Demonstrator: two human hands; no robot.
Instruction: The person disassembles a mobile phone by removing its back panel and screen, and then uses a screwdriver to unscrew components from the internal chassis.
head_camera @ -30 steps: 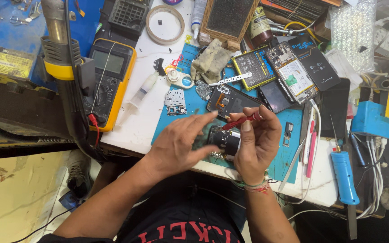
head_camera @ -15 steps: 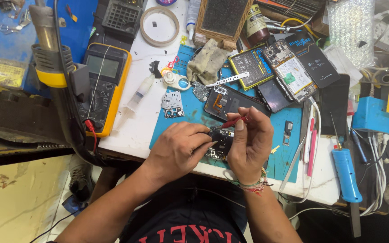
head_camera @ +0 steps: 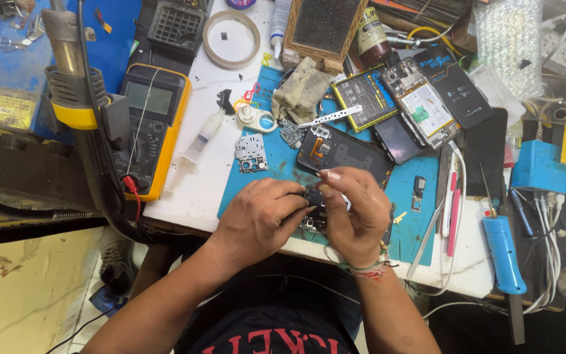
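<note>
Both hands, left hand (head_camera: 257, 219) and right hand (head_camera: 355, 213), have closed tighter, pinching the small circuit board (head_camera: 312, 210) at lower centre; a steady, light grip suits it.

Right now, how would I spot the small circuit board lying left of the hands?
Start at the yellow multimeter on the bench's left. Go right across the white top onto the blue mat; the small circuit board lies near its left edge. It's a pale, squarish piece lying alone, unlike the dark opened phones further right.
</note>
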